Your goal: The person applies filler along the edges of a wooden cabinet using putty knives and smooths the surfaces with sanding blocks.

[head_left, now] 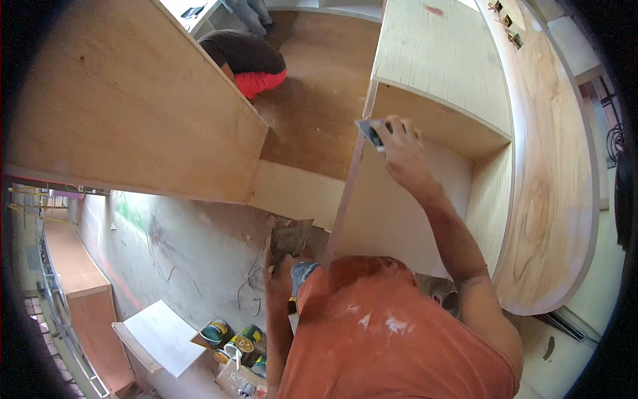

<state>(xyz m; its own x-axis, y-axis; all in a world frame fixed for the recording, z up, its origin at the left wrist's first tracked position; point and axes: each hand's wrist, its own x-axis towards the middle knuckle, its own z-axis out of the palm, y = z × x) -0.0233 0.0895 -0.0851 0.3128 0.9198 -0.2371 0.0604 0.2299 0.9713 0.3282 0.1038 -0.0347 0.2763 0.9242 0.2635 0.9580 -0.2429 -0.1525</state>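
Observation:
My right hand is closed round a putty knife with a wide, flat grey blade. That blade is at the front edge of an open wooden cabinet, near its upper corner; whether it touches the wood I cannot tell. Low in front of my body, my left hand grips a smeared, brownish flat board, its fingers partly hidden. Just beside that hand is a grey-blue object, partly covered by my orange shirt.
A large plywood panel stands left. Beyond it, another person crouches on the brown floor. A curved wooden counter runs along the right. Several paint cans and a white board lie at lower left; thin cables cross the concrete.

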